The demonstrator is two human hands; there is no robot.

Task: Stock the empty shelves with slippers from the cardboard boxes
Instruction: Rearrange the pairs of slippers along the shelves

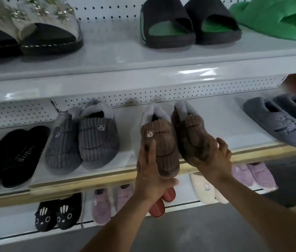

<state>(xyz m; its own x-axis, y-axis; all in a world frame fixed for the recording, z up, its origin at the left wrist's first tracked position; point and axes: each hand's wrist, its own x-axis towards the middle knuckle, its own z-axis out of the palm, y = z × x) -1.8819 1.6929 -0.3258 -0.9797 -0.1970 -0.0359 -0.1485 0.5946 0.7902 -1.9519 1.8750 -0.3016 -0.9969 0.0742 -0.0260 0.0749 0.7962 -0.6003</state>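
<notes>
A shop's footwear aisle.
White pegboard-backed shelves [143, 70] hold paired slippers [81, 140] displayed row upon row.

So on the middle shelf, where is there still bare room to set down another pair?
Middle shelf: a narrow bare strip between the grey corduroy pair and the brown pair, and a wider patch between the brown pair and the blue-grey pair. The left end is crowded, with the black slippers hard against the grey pair.
</notes>
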